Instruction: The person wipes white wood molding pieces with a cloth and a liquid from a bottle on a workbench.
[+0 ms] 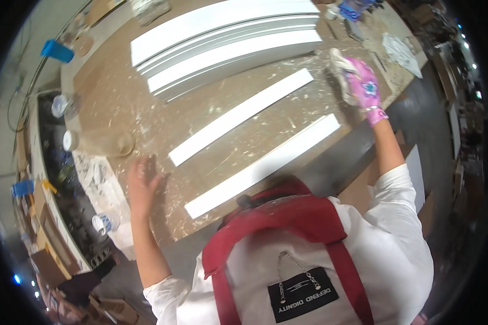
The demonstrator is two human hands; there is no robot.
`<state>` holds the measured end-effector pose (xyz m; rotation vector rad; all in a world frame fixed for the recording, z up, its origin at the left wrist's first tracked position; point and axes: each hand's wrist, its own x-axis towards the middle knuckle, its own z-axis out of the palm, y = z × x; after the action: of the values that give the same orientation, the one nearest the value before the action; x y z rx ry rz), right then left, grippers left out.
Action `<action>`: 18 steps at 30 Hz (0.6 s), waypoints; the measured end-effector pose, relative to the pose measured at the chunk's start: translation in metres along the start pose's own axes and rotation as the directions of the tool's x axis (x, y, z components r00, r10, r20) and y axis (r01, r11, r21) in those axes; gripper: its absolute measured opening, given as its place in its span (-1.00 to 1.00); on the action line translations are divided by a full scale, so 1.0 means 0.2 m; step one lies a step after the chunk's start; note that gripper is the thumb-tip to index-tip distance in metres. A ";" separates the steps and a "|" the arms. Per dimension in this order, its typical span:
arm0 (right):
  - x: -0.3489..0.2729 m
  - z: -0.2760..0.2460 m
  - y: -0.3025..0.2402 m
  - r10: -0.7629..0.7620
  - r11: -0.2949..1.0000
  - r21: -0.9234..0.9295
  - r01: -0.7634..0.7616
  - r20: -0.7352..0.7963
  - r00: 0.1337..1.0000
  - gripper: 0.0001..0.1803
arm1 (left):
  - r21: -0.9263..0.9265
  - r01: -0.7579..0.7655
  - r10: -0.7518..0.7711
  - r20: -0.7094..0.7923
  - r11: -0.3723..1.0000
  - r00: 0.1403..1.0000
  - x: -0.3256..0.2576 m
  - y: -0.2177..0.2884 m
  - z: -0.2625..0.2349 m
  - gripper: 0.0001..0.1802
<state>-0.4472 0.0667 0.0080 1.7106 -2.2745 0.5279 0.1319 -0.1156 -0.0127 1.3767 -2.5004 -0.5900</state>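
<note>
My bare left hand [142, 187] hovers at or just above the left part of the workbench, slightly blurred, its thumb apart from the fingers and nothing in it. My right hand [363, 86] wears a pink patterned glove with a cream, stained finger side. It is by the bench's right edge; its fingers are blurred, and I cannot tell whether they hold anything. Between my hands lie two long white strips, slanting up to the right: a farther strip [241, 117] and a nearer strip [263, 165] along the front edge. Neither hand touches them.
A stack of white strips [228, 49] lies at the back of the workbench [108, 97]. A cloudy plastic bottle [100, 142] lies on its side at the left. Around are a blue cup [58, 51], a small tub [104, 223] and a crumpled white sheet [401, 54].
</note>
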 end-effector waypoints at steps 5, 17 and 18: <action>0.26 0.11 -0.63 -0.257 0.966 0.084 0.243 0.332 0.908 -0.68 | -0.099 -0.100 0.108 0.084 0.990 0.991 0.12 0.22 0.16 -0.39; 0.09 0.30 -0.45 -0.356 0.901 -0.139 0.411 0.306 0.883 -0.67 | -0.082 -0.059 0.061 0.020 0.995 0.998 0.10 0.21 0.19 -0.48; 0.09 0.28 -0.42 -0.344 0.900 -0.143 0.413 0.348 0.872 -0.63 | -0.083 -0.067 0.069 0.029 0.994 0.997 0.09 0.20 0.19 -0.48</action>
<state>-0.3713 0.0057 -0.0233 2.1761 -1.9989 -0.0806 0.0767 -0.1033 -0.0293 1.2576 -2.5070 -0.6975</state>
